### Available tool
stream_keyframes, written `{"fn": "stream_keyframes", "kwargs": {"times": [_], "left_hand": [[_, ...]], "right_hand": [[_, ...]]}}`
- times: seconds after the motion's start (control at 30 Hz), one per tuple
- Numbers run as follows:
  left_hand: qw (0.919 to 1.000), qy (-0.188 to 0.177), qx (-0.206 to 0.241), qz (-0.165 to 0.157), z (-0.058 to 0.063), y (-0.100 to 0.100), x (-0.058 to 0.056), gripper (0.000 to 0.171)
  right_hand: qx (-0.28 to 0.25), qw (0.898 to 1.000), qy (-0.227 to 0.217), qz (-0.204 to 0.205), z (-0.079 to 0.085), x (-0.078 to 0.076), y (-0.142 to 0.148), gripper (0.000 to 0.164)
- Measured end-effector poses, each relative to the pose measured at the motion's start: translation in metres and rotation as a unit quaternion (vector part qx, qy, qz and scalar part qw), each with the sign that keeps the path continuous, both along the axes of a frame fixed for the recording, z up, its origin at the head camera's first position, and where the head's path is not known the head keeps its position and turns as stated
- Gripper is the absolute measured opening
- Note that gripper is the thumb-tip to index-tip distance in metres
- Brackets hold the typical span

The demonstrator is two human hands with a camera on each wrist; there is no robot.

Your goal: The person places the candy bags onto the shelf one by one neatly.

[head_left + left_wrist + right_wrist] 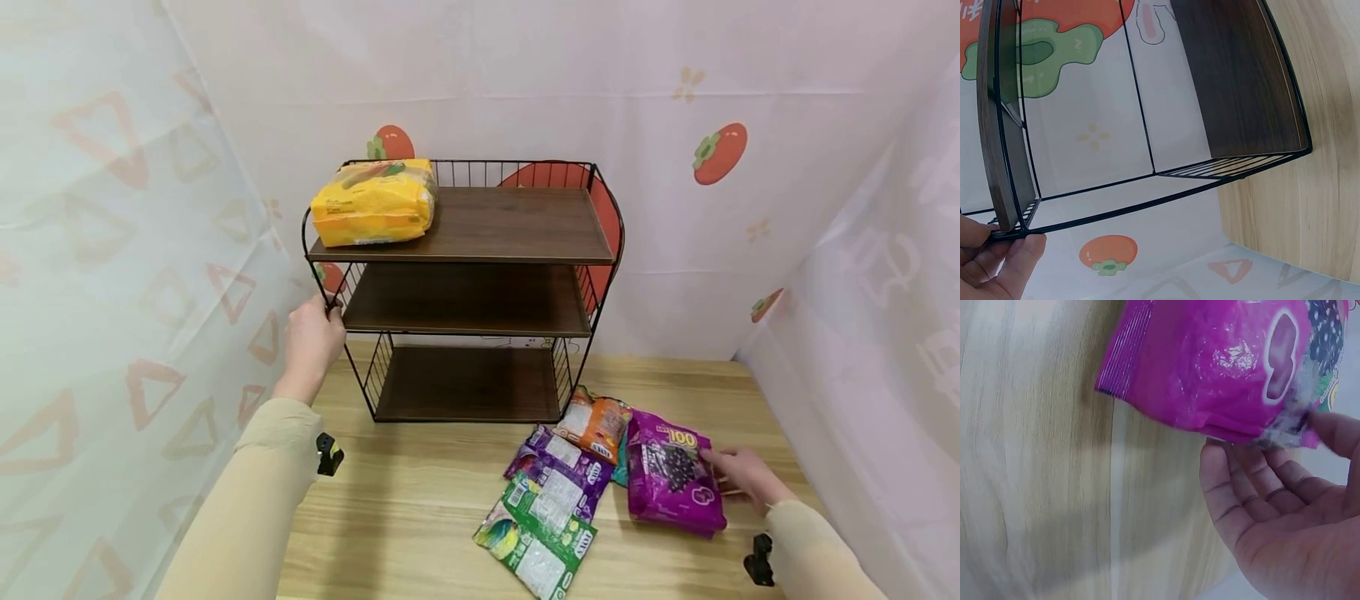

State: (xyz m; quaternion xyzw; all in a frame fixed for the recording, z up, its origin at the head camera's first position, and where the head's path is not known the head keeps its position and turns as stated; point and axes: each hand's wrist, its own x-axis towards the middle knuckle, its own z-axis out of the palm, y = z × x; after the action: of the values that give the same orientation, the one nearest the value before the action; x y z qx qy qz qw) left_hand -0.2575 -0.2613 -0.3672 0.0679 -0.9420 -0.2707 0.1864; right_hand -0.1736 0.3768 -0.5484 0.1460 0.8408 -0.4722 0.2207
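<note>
My left hand grips the left side of a three-tier shelf rack with black wire sides and dark wood boards. In the left wrist view, its thumb and fingers pinch the wire at the end of a board. To the right, my right hand holds the edge of a purple candy bag marked 100, with grapes printed on it. In the right wrist view, the thumb lies on the bag and the fingers are at its underside, partly hidden.
A yellow bag sits on the top board's left end. Flat green packets, purple packets and an orange packet lie overlapping on the wooden table. Part of a teal packet shows beside the candy bag. Printed sheets hang around.
</note>
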Motion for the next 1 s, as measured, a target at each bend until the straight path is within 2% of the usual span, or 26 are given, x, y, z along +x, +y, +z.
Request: {"fn": "stream_keyframes", "kwargs": {"times": [0.07,0.13,0.33,0.57,0.8,1.0], "left_hand": [[1.0,0.001,0.0,-0.002,0.0,0.001,0.0,0.03],[1.0,0.003,0.001,-0.001,0.0,0.001,0.0,0.029],[0.9999,0.011,0.006,0.002,-0.001,0.001,-0.001,0.027],[0.9999,0.007,0.01,0.005,-0.001,0.001,-0.001,0.028],[0.9999,0.013,0.008,0.004,-0.001,0.0,-0.001,0.027],[0.9999,0.01,0.006,-0.001,-0.001,-0.001,-0.001,0.028]], "right_hand": [[0.002,1.0,-0.001,-0.005,-0.001,-0.001,-0.001,0.075],[0.005,1.0,0.003,-0.015,-0.002,-0.002,-0.003,0.075],[0.01,0.999,0.033,-0.042,-0.007,-0.005,-0.005,0.032],[0.005,0.998,0.046,-0.048,-0.007,-0.005,-0.006,0.025],[-0.019,0.998,0.041,-0.045,0.006,-0.007,-0.009,0.02],[-0.013,0.999,0.045,-0.028,0.021,-0.008,-0.013,0.017]]}}
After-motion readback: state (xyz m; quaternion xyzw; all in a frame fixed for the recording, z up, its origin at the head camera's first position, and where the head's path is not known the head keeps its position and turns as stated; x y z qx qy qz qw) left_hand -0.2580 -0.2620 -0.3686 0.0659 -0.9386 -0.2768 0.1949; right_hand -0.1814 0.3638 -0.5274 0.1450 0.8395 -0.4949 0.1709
